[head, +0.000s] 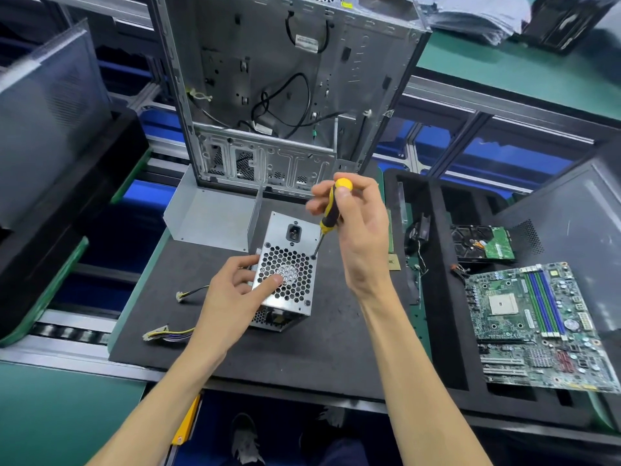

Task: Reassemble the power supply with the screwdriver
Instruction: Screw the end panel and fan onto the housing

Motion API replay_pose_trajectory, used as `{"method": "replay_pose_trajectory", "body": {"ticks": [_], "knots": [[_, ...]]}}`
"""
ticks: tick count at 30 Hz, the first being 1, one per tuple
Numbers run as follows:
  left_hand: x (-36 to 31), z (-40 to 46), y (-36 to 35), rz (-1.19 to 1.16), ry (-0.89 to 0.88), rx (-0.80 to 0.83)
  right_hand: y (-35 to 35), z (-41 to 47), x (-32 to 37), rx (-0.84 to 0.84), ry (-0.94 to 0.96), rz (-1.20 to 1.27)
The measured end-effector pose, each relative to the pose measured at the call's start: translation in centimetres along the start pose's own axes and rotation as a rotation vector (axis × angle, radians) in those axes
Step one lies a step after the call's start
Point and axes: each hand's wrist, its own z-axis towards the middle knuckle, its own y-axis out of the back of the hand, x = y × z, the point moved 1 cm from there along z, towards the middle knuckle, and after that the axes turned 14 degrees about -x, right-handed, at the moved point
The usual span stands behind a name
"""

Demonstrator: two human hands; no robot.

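Head view looks down on my two bare hands over a dark foam mat (pixel 336 331). My right hand (pixel 356 230) is curled round the yellow-and-black screwdriver (pixel 331 213): the thumb lies against the yellow cap end, the fingers wrap the handle from the far side, so the grip is narrow and full of the tool. The screwdriver stands tilted, cap uppermost, its metal shaft running down and to the left until the tip meets a screw (pixel 314 256) at the right edge of the power supply (pixel 289 264), near the top corner of the fan grille.

The power supply is a silver metal box standing on the mat between my hands, its honeycomb grille and black mains socket facing up toward me. My left hand (pixel 235 294) holds it from the left side: the thumb presses flat on the grille, and the fingers curl against the box's left wall. How far those fingers reach round I cannot tell.

Two loose cable ends (pixel 168 332) lie on the mat left of my left forearm. Beyond the box stands an open computer case (pixel 289 79), with a bent metal cover (pixel 208 216) just in front of it. To the right, a black foam tray (pixel 437 297) carries a motherboard (pixel 534 327) and a hard drive (pixel 484 243).
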Motion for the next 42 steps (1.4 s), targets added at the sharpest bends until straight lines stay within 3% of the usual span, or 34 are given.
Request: {"method": "replay_pose_trajectory", "body": {"ticks": [6,12,31,35,37,42], "knots": [[0.1,0.0,0.0,-0.006,0.006,0.0,0.6,0.0,-0.4,-0.017,-0.008,0.01],[0.0,-0.1,-0.1,-0.008,0.014,-0.002,0.5,0.2,-0.1,0.111,-0.078,0.048],[-0.3,-0.3,0.1,-0.001,0.028,-0.018,0.0,0.4,0.2,0.028,0.148,-0.019],[-0.2,-0.2,-0.1,-0.023,0.117,0.023,0.1,0.6,0.0,-0.038,0.063,-0.008],[-0.3,-0.1,-0.1,-0.022,0.151,0.074,0.3,1.2,0.0,0.009,-0.063,0.037],[-0.8,0.3,0.1,-0.042,0.17,0.157,0.8,3.1,0.9,0.317,-0.228,-0.035]]}}
